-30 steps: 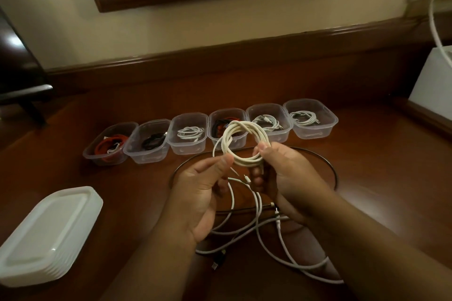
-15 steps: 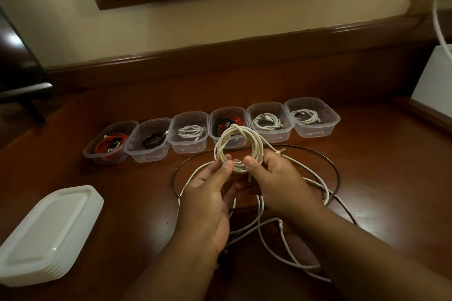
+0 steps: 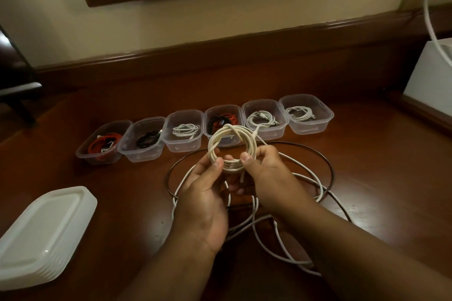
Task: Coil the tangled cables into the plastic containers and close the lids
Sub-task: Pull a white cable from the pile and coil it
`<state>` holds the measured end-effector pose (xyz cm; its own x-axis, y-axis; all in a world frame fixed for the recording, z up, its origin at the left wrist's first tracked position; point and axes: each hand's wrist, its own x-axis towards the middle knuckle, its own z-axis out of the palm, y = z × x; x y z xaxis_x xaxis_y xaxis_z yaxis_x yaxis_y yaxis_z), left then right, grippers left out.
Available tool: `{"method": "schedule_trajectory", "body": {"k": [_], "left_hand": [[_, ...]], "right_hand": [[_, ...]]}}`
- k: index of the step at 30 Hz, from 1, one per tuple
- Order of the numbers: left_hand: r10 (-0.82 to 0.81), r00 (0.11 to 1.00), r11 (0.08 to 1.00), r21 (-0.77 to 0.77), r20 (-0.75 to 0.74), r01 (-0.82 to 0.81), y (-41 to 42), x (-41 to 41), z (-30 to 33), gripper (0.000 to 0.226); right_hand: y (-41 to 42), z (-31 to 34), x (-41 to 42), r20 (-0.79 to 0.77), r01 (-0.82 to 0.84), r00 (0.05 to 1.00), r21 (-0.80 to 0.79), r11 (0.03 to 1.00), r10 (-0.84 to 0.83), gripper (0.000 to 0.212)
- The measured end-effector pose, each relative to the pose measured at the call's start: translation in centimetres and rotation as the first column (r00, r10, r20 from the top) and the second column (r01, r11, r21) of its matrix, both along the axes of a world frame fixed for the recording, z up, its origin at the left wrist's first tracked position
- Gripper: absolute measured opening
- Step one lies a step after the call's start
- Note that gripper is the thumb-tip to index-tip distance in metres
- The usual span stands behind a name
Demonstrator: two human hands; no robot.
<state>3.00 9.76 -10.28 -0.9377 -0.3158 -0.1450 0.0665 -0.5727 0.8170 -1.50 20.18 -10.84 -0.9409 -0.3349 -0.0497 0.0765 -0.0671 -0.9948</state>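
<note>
My fingers (image 3: pixel 216 162) on the left hand (image 3: pixel 203 205) curl round the lower left of a cream cable coil (image 3: pixel 232 148), thumb pressed on its front, while the right hand (image 3: pixel 266 173) pinches the lower right of the same coil between thumb and curled fingers. The coil stands roughly upright, lifted off the table (image 3: pixel 367 166), its bottom arc caught between my two thumbs.

Nearest to me, loose white cables (image 3: pixel 276 234) trail from under my hands and across the wood below my right forearm. To my near left sits a stack of white lids (image 3: pixel 41 234), well apart from everything else. Around and under my hands a thin dark cable (image 3: pixel 327 166) lies in a wide loop on the table; I see where it passes behind the white strands, but I cannot tell whether they are knotted together there.

Beyond the coil stands a row of six clear plastic containers (image 3: pixel 305 127), side by side and touching, all without lids. From the left they hold a red cable, a black one, a white one, a red-and-black bundle, then two white coils. Farther right a white box (image 3: pixel 430 76) sits at the table's edge, with a white cord (image 3: pixel 430 22) running down to it from a wall socket.
</note>
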Motion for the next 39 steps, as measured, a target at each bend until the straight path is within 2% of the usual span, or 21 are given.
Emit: {"method": "schedule_trajectory", "body": {"k": [3, 6, 9, 14, 19, 22, 25, 29, 32, 35, 39], "left_hand": [[0.006, 1.0, 1.0, -0.018, 0.021, -0.006, -0.1, -0.1, 0.1, 0.027], [0.065, 0.993, 0.988, -0.149, 0.102, -0.049, -0.2, -0.2, -0.3, 0.025], [0.113, 0.982, 0.964, -0.257, 0.149, -0.072, -0.3, -0.2, -0.6, 0.025], [0.048, 0.992, 0.96, -0.28, 0.118, -0.013, -0.4, -0.2, -0.5, 0.033], [-0.007, 0.995, 0.968, -0.248, 0.097, 0.031, -0.5, -0.2, -0.5, 0.044], [-0.031, 0.995, 0.951, -0.305, 0.096, 0.059, -0.6, -0.3, -0.6, 0.047], [-0.056, 0.996, 0.914, -0.397, 0.065, 0.077, -0.7, -0.5, -0.6, 0.044], [-0.159, 0.986, 0.82, -0.551, 0.041, 0.155, -1.0, -0.2, -0.2, 0.052], [-0.227, 0.973, 0.738, -0.644, 0.045, 0.202, -1.7, -0.3, 0.1, 0.054], [-0.311, 0.947, 0.679, -0.678, 0.082, 0.282, -3.1, -0.6, 0.0, 0.059], [-0.406, 0.909, 0.66, -0.657, 0.096, 0.364, -4.0, -0.5, 0.1, 0.071]], "right_hand": [[0.1, 0.3, 0.0, 0.037, -0.031, 0.999, 0.038, 0.999, 0.03, 0.014], [0.2, 0.3, 0.3, -0.016, -0.066, 0.997, 0.164, 0.984, 0.069, 0.013], [0.0, -0.1, 0.7, -0.049, -0.104, 0.992, 0.18, 0.978, 0.114, 0.015], [0.1, -0.2, 0.7, -0.149, -0.138, 0.974, 0.202, 0.97, 0.17, 0.018], [0.3, -0.3, 0.6, -0.317, -0.076, 0.93, 0.325, 0.943, 0.184, 0.015], [0.4, -0.3, 0.6, -0.356, -0.038, 0.918, 0.355, 0.934, 0.172, 0.019], [0.4, -0.2, 0.6, -0.309, -0.027, 0.942, 0.309, 0.951, 0.127, 0.023], [0.4, 0.5, 0.4, -0.071, -0.023, 0.997, 0.146, 0.989, 0.033, 0.03], [0.4, 0.8, 0.4, 0.021, -0.048, 0.999, 0.084, 0.995, 0.046, 0.03], [0.5, 1.0, 0.5, 0.057, -0.062, 0.997, 0.064, 0.996, 0.059, 0.028], [0.4, 1.0, 0.2, 0.069, 0.025, 0.997, 0.0, 1.0, -0.025, 0.026]]}}
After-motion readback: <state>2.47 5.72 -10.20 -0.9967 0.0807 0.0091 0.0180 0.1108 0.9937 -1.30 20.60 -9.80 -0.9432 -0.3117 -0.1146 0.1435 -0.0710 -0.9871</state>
